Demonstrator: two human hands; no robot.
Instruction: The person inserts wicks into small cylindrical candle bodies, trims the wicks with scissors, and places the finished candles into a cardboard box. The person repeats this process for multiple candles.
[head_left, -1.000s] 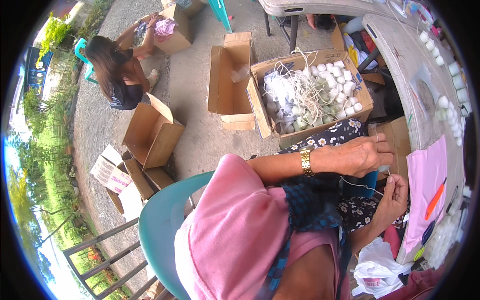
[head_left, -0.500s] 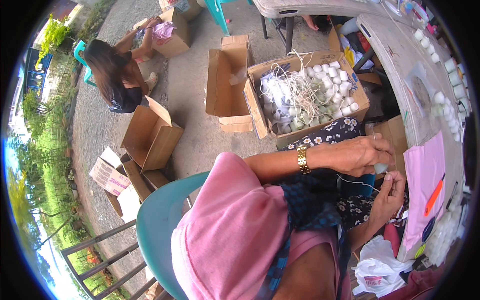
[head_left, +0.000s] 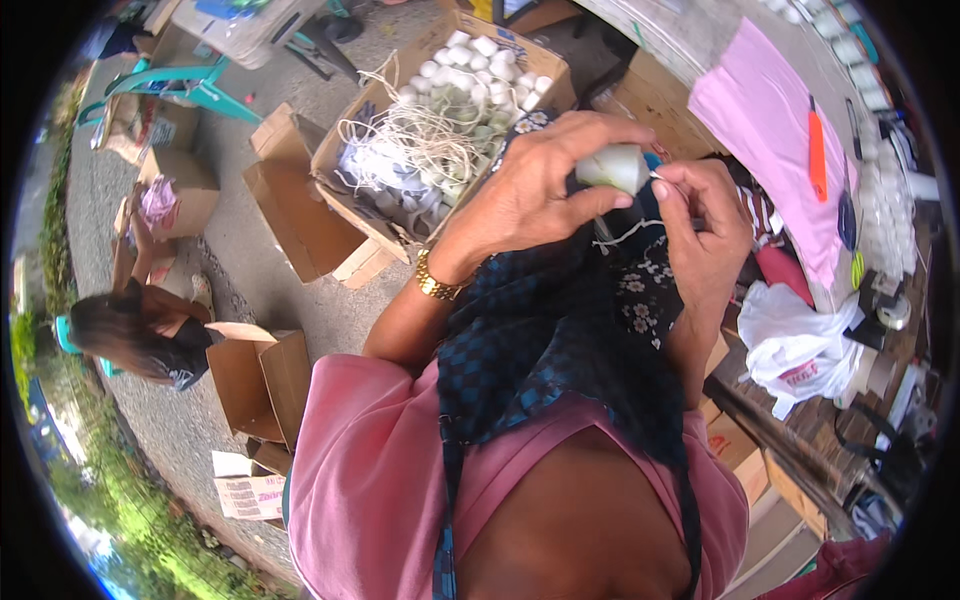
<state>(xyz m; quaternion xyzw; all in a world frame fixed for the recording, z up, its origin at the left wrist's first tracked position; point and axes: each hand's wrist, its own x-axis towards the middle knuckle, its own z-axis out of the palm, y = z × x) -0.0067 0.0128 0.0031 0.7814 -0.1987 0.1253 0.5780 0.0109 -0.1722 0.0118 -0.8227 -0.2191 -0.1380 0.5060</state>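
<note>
My left hand (head_left: 545,185), with a gold watch on its wrist, grips a pale greenish-white cylinder (head_left: 612,168), lying sideways between thumb and fingers. At the cylinder's right end, the thumb and forefinger of my right hand (head_left: 705,205) pinch a white string (head_left: 628,236); its loose length hangs below the cylinder. Both hands are held above my lap, over a dark checked apron (head_left: 540,320). Beyond my left hand stands a cardboard box (head_left: 560,75) full of white and pale green cylinders (head_left: 480,70) and tangled cream string (head_left: 430,135).
Right of my hands, a table carries a pink cloth (head_left: 750,120), an orange-handled tool (head_left: 817,155) and rows of white pieces (head_left: 880,200). A white plastic bag (head_left: 795,340) lies nearer. Open cardboard boxes (head_left: 300,190) stand on the ground leftward, near a seated person (head_left: 140,325).
The view has swung, shifting the boxes and the seated person leftward and down. My left hand now holds the cylinder sideways, more in sight; my right hand still pinches at its end.
</note>
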